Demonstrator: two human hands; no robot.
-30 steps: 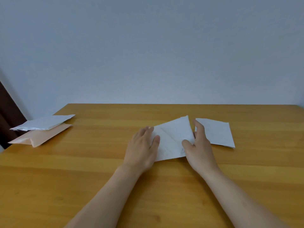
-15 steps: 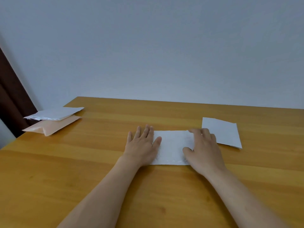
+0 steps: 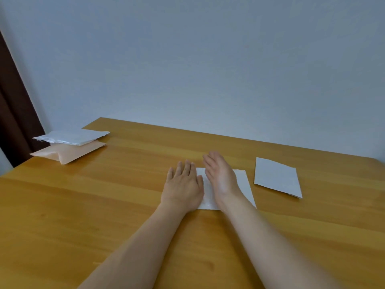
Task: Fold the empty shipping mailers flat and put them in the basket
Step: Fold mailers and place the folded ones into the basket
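A white mailer (image 3: 243,184) lies folded flat on the wooden table (image 3: 104,205) in front of me. My left hand (image 3: 183,184) presses its left end with flat, straight fingers. My right hand (image 3: 220,176) lies across the middle of the same mailer with its fingers straight and pointing away to the left. A second folded white mailer (image 3: 277,177) rests flat to the right, apart from both hands. No basket is in view.
At the table's far left corner a white mailer (image 3: 70,137) sits on top of a peach-coloured mailer (image 3: 68,152), both puffy and overhanging the edge. A dark curtain (image 3: 14,113) hangs at the left, and a plain wall stands behind the table.
The raised flap of the white mailer has come down flat. My right hand slid left across it, close to my left hand. The view has shifted left.
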